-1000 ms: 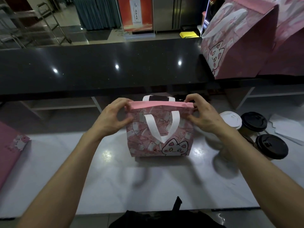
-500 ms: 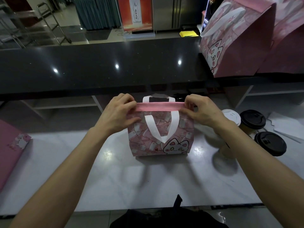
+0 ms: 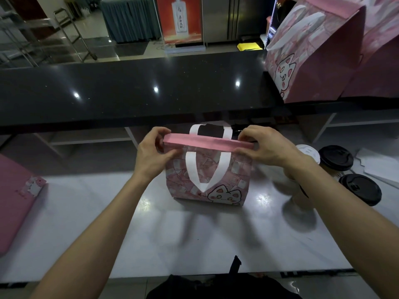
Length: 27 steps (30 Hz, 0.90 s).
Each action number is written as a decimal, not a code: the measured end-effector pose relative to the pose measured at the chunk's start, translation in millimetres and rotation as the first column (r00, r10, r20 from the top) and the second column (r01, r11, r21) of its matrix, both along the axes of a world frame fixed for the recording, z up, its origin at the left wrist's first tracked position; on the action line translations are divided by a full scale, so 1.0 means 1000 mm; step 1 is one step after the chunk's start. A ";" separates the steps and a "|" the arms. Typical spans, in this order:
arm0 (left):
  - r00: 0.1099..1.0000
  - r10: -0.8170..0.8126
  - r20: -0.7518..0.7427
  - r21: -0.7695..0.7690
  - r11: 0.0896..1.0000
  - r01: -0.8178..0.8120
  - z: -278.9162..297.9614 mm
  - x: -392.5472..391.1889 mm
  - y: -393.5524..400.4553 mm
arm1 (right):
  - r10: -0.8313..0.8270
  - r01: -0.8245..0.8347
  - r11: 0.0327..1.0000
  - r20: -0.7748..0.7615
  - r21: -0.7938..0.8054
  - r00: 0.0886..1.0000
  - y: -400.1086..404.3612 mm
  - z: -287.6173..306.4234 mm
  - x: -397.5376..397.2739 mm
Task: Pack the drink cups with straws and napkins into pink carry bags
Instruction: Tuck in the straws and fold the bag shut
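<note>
A small pink carry bag with a cat print and white handles stands upright on the white counter. Its top edge is folded over into a flat pink band. My left hand pinches the left end of that band. My right hand pinches the right end. The bag's contents are hidden. To the right stand a white-lidded cup and two black-lidded cups.
A raised black counter runs behind the bag. Two larger pink bags sit on its right end. A flat pink bag lies at the left edge. White paper lies at the far right.
The bag's top band has been pressed flatter and my hands have shifted slightly along its ends. The bag stays in place.
</note>
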<state>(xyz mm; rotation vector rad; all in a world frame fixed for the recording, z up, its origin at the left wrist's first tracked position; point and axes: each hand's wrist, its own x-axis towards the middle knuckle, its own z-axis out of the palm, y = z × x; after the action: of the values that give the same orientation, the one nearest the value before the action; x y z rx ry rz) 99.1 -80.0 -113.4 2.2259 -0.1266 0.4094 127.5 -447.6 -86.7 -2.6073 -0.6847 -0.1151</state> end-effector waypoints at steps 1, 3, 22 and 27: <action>1.000 -0.015 -0.023 -0.050 0.999 0.014 0.000 -0.001 0.001 | -0.008 0.008 1.000 -0.009 0.004 1.000 -0.001 0.000 0.000; 0.996 -0.046 -0.079 -0.114 0.993 0.037 0.003 -0.001 0.004 | -0.028 0.029 0.999 -0.025 0.033 0.999 -0.002 -0.003 0.001; 0.993 -0.114 -0.018 0.033 0.993 0.114 0.005 0.016 0.010 | -0.069 0.071 0.997 -0.052 0.033 0.996 0.008 -0.010 0.002; 0.994 -0.107 -0.001 0.082 0.991 0.107 0.016 0.014 0.011 | -0.041 0.042 0.998 -0.018 0.055 0.999 0.013 -0.003 0.006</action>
<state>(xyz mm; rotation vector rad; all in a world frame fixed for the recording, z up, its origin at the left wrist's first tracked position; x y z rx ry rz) 113.1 -69.0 -97.0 2.2873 -0.2676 0.3549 133.1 -434.6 -90.1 -2.5673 -0.6133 -0.1224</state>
